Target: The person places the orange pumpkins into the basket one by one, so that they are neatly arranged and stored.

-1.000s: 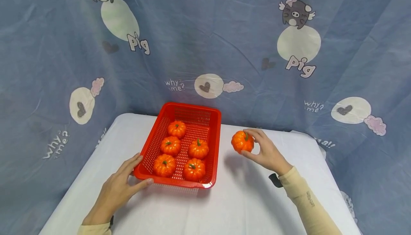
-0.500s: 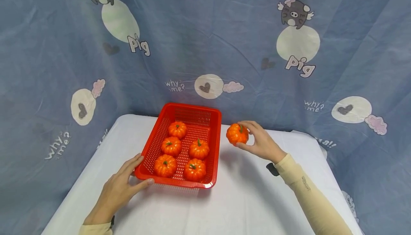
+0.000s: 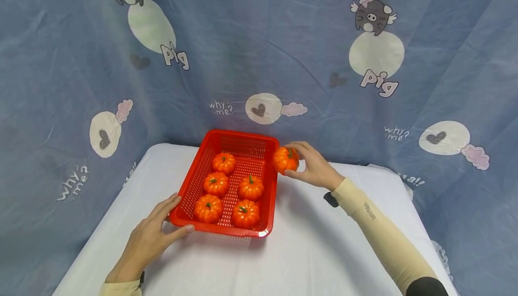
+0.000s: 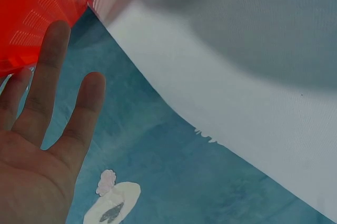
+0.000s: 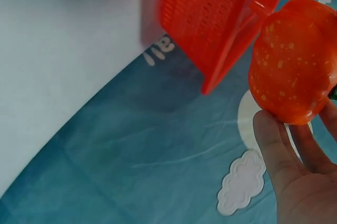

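Observation:
A red perforated plastic basket [image 3: 224,228] stands on the table, with several small orange pumpkins [image 3: 208,208] in it, each with a green stem. My right hand [image 3: 319,169] pinches another pumpkin [image 3: 283,160] between thumb and fingers, raised at the basket's right rim. The right wrist view shows this glossy, speckled pumpkin [image 5: 289,63] beside the basket [image 5: 202,23]. At the near left corner, my left hand [image 3: 150,237] is spread, fingers along the basket's side and thumb by its front rim. Its fingers look fairly straight in the left wrist view, against the red wall [image 4: 45,21].
A white cloth [image 3: 307,246] covers the table. Behind and at both sides hangs a blue curtain [image 3: 307,71] printed with pigs and lettering, close behind the basket's far edge. The right forearm's beige sleeve [image 3: 380,233] crosses over the table's right part.
My right hand has carried the pumpkin leftward and slightly away from me, from over the table to the basket's right rim. My left hand and the basket have stayed in place.

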Action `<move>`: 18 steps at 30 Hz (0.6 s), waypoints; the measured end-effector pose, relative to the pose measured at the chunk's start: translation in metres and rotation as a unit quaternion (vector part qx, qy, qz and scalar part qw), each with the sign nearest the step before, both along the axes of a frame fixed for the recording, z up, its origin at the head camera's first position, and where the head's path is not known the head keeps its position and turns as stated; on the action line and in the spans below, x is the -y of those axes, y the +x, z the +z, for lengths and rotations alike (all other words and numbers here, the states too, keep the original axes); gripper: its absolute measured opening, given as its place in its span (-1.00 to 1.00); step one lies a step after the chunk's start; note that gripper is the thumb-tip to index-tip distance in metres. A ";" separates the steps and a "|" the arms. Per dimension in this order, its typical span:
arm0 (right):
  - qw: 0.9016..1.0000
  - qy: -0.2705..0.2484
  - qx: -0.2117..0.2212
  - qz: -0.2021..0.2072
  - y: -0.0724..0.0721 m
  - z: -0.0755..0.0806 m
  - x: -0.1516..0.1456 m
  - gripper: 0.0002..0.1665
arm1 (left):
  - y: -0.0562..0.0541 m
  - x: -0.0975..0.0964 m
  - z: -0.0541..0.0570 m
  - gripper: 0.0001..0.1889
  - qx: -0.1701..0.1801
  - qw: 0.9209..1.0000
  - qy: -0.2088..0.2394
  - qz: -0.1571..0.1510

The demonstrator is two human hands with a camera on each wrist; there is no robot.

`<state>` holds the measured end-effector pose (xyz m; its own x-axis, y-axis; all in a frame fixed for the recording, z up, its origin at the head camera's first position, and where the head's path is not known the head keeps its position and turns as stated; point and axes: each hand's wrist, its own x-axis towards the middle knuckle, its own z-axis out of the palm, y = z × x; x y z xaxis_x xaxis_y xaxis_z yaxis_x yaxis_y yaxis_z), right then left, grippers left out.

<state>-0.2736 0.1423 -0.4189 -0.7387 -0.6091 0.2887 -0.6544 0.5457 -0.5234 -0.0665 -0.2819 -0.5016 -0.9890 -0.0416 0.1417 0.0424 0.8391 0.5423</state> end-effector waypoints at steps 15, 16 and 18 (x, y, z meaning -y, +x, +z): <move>0.999 0.039 -0.020 0.015 -0.034 0.004 0.043 -0.17 | -0.001 -0.001 0.001 0.05 -0.005 1.000 -0.006 0.002; 0.999 0.040 -0.016 0.016 -0.036 0.004 0.046 -0.17 | -0.001 -0.001 0.000 0.05 -0.006 1.000 -0.007 0.003; 0.999 0.046 -0.009 0.017 -0.040 0.003 0.052 -0.17 | -0.001 -0.001 0.000 0.05 -0.006 1.000 -0.007 0.003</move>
<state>-0.3133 0.0904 -0.4162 -0.7126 -0.6581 0.2430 -0.6819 0.5683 -0.4605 -0.0671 -0.2806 -0.5019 -0.9868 -0.0464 0.1549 0.0434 0.8469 0.5300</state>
